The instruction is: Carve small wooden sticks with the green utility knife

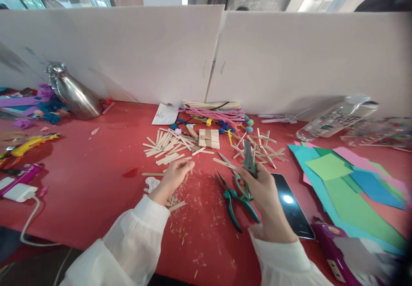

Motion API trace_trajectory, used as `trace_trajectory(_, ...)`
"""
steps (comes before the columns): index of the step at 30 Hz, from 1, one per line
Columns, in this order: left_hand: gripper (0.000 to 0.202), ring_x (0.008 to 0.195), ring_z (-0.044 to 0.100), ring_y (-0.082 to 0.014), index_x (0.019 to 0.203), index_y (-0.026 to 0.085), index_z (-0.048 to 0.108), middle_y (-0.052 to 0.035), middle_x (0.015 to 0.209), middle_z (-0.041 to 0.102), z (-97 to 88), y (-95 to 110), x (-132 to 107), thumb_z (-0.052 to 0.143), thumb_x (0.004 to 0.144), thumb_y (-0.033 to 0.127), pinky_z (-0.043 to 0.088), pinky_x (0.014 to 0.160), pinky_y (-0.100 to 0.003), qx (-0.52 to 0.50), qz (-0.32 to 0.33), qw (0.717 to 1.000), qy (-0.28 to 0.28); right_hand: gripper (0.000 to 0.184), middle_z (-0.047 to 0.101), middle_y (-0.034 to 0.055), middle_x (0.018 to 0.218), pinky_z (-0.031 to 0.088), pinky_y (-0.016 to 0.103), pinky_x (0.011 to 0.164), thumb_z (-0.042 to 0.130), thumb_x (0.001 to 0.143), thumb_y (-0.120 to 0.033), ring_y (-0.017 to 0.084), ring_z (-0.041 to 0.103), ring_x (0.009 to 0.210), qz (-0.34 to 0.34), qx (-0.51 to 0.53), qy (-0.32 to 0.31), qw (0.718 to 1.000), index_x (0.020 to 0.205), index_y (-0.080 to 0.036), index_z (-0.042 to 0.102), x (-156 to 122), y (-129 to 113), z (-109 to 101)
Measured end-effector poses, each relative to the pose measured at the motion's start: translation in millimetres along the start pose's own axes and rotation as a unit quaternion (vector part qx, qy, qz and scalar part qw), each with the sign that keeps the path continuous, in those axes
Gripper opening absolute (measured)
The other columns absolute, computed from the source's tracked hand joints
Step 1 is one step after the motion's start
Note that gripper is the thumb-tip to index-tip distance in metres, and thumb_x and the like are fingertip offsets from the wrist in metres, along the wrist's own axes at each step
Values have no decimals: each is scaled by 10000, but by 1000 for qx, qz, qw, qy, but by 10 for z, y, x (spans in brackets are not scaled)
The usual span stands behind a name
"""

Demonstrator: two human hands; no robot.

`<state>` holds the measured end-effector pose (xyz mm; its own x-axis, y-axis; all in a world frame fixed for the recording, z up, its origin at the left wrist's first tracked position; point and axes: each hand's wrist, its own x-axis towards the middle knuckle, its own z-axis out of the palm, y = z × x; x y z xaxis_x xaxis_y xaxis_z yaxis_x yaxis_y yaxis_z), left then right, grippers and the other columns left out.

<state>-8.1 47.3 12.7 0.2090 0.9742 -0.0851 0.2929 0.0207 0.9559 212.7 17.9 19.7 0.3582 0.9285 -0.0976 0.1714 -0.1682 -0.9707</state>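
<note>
My right hand (262,187) is closed round a utility knife (249,158) with a green handle, its grey blade pointing up, and also holds a thin wooden stick (224,163) that juts to the left. My left hand (174,176) rests on the red table (96,183) with its fingers curled over wood shavings (193,200); what it grips, if anything, is hidden. Green-handled pliers (233,198) lie between the hands. A heap of wooden craft sticks (167,146) and a small block of stacked sticks (209,138) lie just beyond.
A dark phone (291,204) lies right of my right hand, beside coloured paper sheets (350,183). Pink pipe cleaners and pompoms (215,116) sit by the white divider (128,54). A metal jug (74,93) lies at left, a plastic bottle (334,116) at right. A white charger (19,191) rests near the left edge.
</note>
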Motion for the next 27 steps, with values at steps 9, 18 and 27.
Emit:
trace_trajectory(9,218,769,619,-165,1016,168,543,-42,794,664,-114,-77,64,395,859,203,465,711,-271,197,64,976,60,205,510,-64,405,372,250,356,568,669,-378,143,484,323,1,-101,77,992,755,-207,494,273,215,-124)
trace_trajectory(18,117,951,557,-266,780,169,676,-105,944,643,-643,-116,134,563,759,148,411,845,-354,427,23,900,84,257,555,-26,489,367,250,418,497,708,-403,164,529,410,-35,-239,65,968,839,-187,544,302,249,-168)
trace_trajectory(27,73,903,559,-227,761,195,642,-62,881,644,-620,-167,156,576,738,175,413,767,-289,478,-10,876,65,365,689,102,803,362,281,544,571,745,-306,262,639,719,-81,-450,-17,889,1085,-174,554,157,201,91)
